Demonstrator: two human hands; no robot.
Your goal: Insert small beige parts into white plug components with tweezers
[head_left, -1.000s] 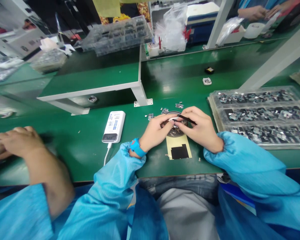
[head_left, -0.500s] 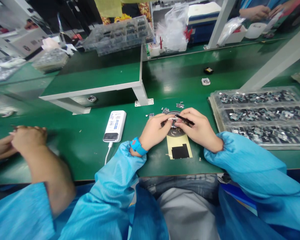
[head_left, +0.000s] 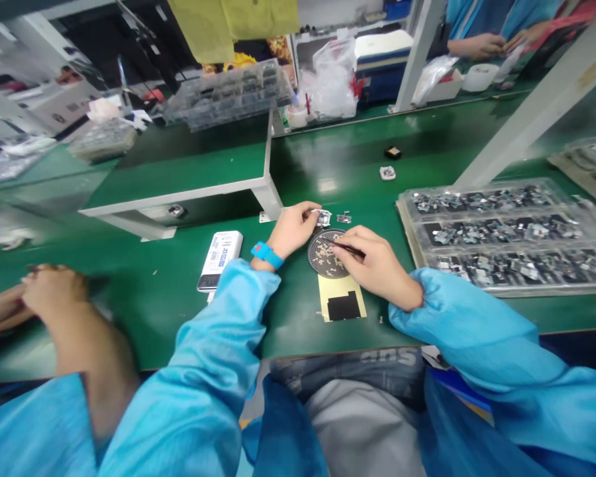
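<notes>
My left hand (head_left: 294,229) is past the far left edge of a round dark mesh dish (head_left: 312,264), its thumb and fingertips closed on a small white-framed electronic part (head_left: 323,217). Several tiny tan pieces (head_left: 324,250) are scattered in the dish. Over its right side, my right hand (head_left: 372,260) grips black tweezers (head_left: 351,250), whose tips point down among those pieces. A small circuit board (head_left: 344,217) lies just beyond the dish. Under the near rim is a yellow sheet (head_left: 326,289) bearing a black patch (head_left: 343,307).
A clear compartment tray (head_left: 411,233) of small electronic parts stands at right. To the left are a white power bank (head_left: 220,258) and a raised green shelf (head_left: 193,162). A co-worker's clasped hands (head_left: 54,291) rest at far left. Two small parts (head_left: 387,173) lie farther back.
My hands were together over the dish and are now apart. The left has gone to the dish's far left side; the tweezers in my right now point into the dish. The view has shifted slightly.
</notes>
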